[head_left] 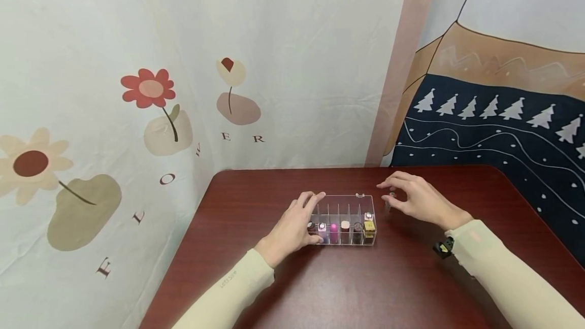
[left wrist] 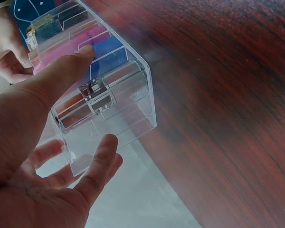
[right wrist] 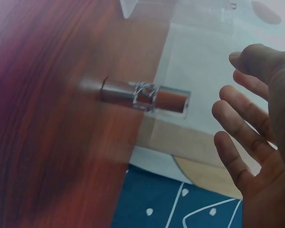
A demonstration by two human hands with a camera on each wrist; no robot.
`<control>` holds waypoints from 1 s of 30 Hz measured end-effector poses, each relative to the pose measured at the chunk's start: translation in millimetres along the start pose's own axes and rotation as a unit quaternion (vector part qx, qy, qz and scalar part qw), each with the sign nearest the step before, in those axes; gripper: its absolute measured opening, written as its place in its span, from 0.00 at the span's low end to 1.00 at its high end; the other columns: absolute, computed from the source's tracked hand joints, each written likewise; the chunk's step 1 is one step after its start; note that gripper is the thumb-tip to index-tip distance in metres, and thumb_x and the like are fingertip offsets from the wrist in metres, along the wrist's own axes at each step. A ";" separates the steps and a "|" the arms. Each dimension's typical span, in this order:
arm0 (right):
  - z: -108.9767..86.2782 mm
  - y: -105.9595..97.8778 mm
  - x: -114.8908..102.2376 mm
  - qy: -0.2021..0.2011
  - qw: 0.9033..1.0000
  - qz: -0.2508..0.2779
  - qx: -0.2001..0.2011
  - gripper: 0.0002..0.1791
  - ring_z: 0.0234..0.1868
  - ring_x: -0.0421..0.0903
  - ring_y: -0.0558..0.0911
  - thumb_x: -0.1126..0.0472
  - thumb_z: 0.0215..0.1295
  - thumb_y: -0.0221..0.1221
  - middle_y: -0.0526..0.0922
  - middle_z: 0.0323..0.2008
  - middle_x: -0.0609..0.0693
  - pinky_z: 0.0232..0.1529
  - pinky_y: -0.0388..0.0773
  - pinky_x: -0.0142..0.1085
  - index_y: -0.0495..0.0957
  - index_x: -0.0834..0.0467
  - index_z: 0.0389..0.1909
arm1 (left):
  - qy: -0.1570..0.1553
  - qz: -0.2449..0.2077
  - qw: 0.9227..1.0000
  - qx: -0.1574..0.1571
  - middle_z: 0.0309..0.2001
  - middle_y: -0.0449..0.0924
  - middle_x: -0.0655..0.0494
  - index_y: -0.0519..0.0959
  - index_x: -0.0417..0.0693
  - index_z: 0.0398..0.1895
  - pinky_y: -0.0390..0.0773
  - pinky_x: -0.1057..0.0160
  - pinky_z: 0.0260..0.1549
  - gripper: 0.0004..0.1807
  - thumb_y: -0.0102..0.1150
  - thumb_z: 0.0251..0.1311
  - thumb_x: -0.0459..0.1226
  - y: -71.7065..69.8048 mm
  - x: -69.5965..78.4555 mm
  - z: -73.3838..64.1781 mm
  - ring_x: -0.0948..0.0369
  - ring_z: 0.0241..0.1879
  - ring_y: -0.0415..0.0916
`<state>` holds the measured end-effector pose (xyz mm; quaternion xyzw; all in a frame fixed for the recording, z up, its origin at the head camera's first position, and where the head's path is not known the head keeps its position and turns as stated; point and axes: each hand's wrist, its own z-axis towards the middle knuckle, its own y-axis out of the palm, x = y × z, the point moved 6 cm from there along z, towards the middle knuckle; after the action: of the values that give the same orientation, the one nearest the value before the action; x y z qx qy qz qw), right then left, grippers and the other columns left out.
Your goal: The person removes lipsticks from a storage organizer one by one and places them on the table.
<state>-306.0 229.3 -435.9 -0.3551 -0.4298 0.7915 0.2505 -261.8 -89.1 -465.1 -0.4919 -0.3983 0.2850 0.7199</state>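
Observation:
A clear plastic lipstick organizer (head_left: 374, 212) with dividers stands on the table. Its front row holds several cosmetics, among them a pink tube (head_left: 334, 232), a blue one (left wrist: 109, 54) and a gold-capped one (head_left: 369, 227). At its left end my left hand (head_left: 292, 225) grips it, thumb at the front and fingertips toward the back. Right of the organizer a clear-and-silver lipstick tube (right wrist: 145, 96) stands upright on the table. Close beside that tube is my right hand (head_left: 420, 199), fingers loosely spread and apart from it, with nothing held.
The dark red wooden table (head_left: 338, 288) has rounded back corners. A pale curtain with printed flowers (head_left: 292, 65) hangs behind and to the left. On the right hangs a navy cloth with white trees (head_left: 493, 131).

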 end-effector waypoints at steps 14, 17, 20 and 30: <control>3.2 6.2 -29.0 -0.065 0.998 0.006 -0.023 0.19 0.51 0.48 0.90 0.64 0.68 0.82 0.92 0.55 0.46 0.51 0.96 0.46 0.94 0.50 0.58 | 0.000 0.000 1.000 0.003 0.80 0.73 0.40 0.66 0.53 0.91 0.91 0.43 0.67 0.66 0.98 0.50 0.48 0.8 -0.4 -2.2 0.40 0.63 0.84; 3.1 7.8 -32.7 -0.078 0.997 -0.007 -0.027 0.19 0.52 0.45 0.89 0.63 0.68 0.83 0.91 0.56 0.44 0.52 0.96 0.44 0.95 0.49 0.57 | 0.003 -0.001 1.000 0.005 0.80 0.73 0.40 0.66 0.53 0.91 0.92 0.44 0.65 0.66 0.98 0.50 0.48 1.2 -0.2 -2.8 0.40 0.63 0.84; 3.4 9.2 -35.8 -0.084 0.996 -0.015 -0.034 0.18 0.55 0.43 0.89 0.62 0.68 0.83 0.91 0.56 0.43 0.57 0.95 0.46 0.95 0.48 0.57 | 0.004 -0.002 1.000 0.008 0.80 0.73 0.40 0.66 0.53 0.90 0.92 0.44 0.64 0.66 0.98 0.50 0.48 1.3 -0.3 -3.2 0.40 0.62 0.84; 4.6 15.5 -42.4 -0.086 0.993 -0.033 -0.069 0.18 0.56 0.45 0.89 0.60 0.69 0.82 0.92 0.57 0.44 0.60 0.95 0.49 0.95 0.49 0.57 | 0.008 0.000 1.000 0.011 0.80 0.74 0.40 0.66 0.53 0.90 0.92 0.44 0.65 0.66 0.98 0.50 0.47 0.2 0.3 -1.8 0.40 0.61 0.85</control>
<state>-284.6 189.4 -432.7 -0.2876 -0.5144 0.7793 0.2132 -260.1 -89.6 -465.6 -0.4859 -0.3894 0.2856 0.7285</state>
